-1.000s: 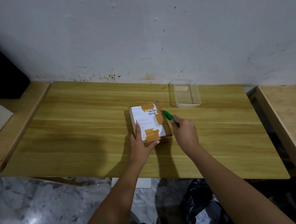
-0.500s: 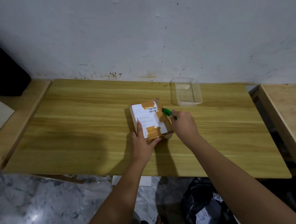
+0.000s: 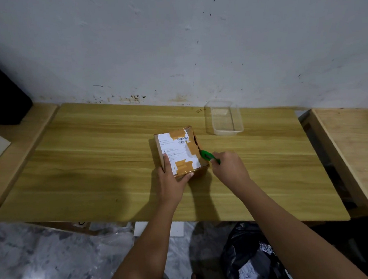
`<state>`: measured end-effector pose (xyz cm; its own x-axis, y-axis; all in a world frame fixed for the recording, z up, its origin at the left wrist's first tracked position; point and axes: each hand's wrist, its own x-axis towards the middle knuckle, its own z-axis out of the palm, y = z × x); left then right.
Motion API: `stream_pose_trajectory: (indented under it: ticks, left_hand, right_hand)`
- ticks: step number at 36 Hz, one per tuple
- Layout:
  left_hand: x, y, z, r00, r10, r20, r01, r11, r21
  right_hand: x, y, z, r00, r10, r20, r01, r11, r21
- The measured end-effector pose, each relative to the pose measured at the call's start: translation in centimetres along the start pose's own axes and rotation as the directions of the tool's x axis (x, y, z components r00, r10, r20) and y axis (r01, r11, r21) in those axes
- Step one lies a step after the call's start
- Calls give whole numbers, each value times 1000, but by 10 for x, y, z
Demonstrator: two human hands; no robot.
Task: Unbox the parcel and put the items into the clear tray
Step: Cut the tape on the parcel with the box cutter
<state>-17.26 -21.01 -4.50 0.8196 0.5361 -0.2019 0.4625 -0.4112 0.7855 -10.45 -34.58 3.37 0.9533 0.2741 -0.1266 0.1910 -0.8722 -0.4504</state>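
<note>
**Change.** The cutter (image 3: pixel 207 155) had moved along the right top edge of the parcel (image 3: pixel 178 152). Half a second before, its tip was close to the far end of that edge. It now sat at the middle of the edge, toward the near corner. A dark slit showed along the far part of that edge, between the lid and the side wall.

**Meaning for the task.** The tape on that edge was judged part cut. The near part of the edge and the other tape patches on top looked intact. The parcel remained closed, and no item had reached the tray (image 3: pixel 240 123).

**Hands.**
- The left hand (image 3: pixel 172 183) steadied the parcel at its near left corner, as before. Its fingers (image 3: pixel 166 161) were curled over the top and the near face.
- The right hand (image 3: pixel 230 169) held the cutter. Its fingers (image 3: pixel 216 155) were closed round the handle.

**Location.** The parcel stood at the middle of the counter (image 3: pixel 95 165). The tray stood empty near the far edge, right of centre, just beyond the parcel's far right corner.

**Surroundings.**
- The counter was yellow wood grain, set against a stained pale wall (image 3: pixel 173 44).
- A lighter wooden bench (image 3: pixel 350 152) adjoined its right edge.
- A black bag (image 3: pixel 249 255) lay on the marbled floor (image 3: pixel 36 264) below the near edge.
</note>
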Motion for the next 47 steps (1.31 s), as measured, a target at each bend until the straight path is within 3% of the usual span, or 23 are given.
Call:
stream_pose_trajectory:
  ticks: [10, 15, 18, 21, 24, 29, 34, 41, 47]
  left_hand:
    - [-12, 23, 16, 995, -101, 10, 102, 986, -132]
    - [-24, 15, 14, 998, -51, -31, 45, 988, -150]
    - [5, 17, -6, 996, -31, -83, 23, 995, -95]
    - [38, 22, -31, 995, 36, -97, -26, 995, 98]
    - [68, 22, -51, 992, 125, 28, -128, 943, 306]
    - [90, 11, -50, 954, 138, 268, -234, 899, 370]
    - [84, 8, -45, 965, 115, 235, -206, 887, 412]
    - [37, 17, -36, 999, -30, 12, 21, 888, 459]
    - [10, 11, -24, 990, -93, 105, 62, 963, 264]
  right_hand:
    - [-17, 29, -12, 966, 44, -255, 11, 977, 214]
    - [-11, 32, -11, 966, 95, -242, -15, 950, 312]
    - [-2, 32, -4, 972, 97, -213, -22, 944, 329]
    - [2, 31, 5, 971, 124, -205, -41, 930, 364]
    - [6, 29, 14, 970, 150, -192, -63, 917, 394]
    - [15, 28, 20, 967, 168, -189, -69, 894, 442]
    - [19, 24, 17, 959, 194, -208, -77, 881, 466]
    - [13, 23, 11, 956, 203, -211, -85, 883, 462]
    - [9, 27, 6, 958, 213, -190, -106, 884, 455]
